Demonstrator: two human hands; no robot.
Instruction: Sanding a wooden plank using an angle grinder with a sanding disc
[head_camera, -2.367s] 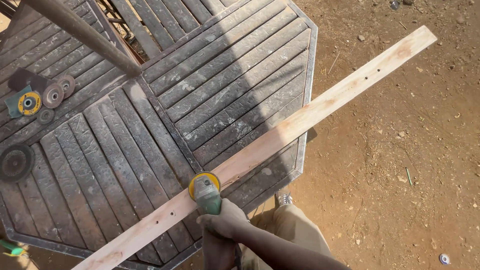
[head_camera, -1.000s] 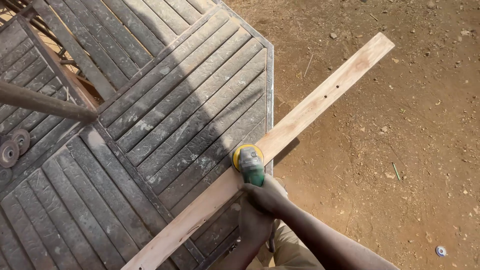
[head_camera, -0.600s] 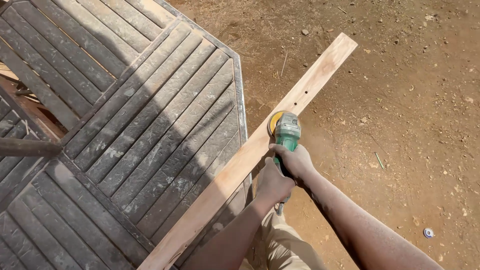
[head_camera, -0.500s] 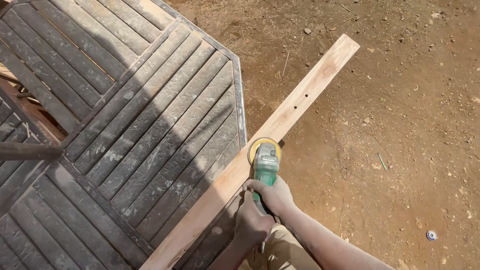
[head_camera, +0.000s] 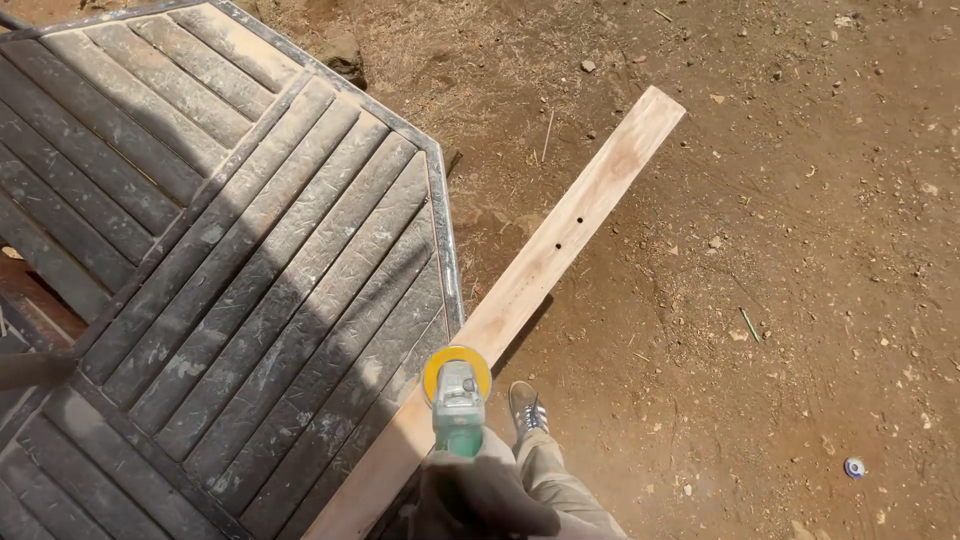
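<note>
The green grinder (head_camera: 458, 400) has slid back down the pale plank (head_camera: 540, 270) toward the bottom centre, a hand (head_camera: 480, 495) gripping its body, which hand I cannot tell; the plank's upper-right stretch past the slatted table (head_camera: 250, 300) looks untouched.

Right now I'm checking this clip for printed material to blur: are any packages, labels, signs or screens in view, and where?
No packages, signs or screens show.
Possible label: a pale grey patch on the green angle grinder with a yellow disc, resting on the long pale wooden plank; too small to tell.
Small round blue-white scrap on the dirt, lower right: kind unclear.
</note>
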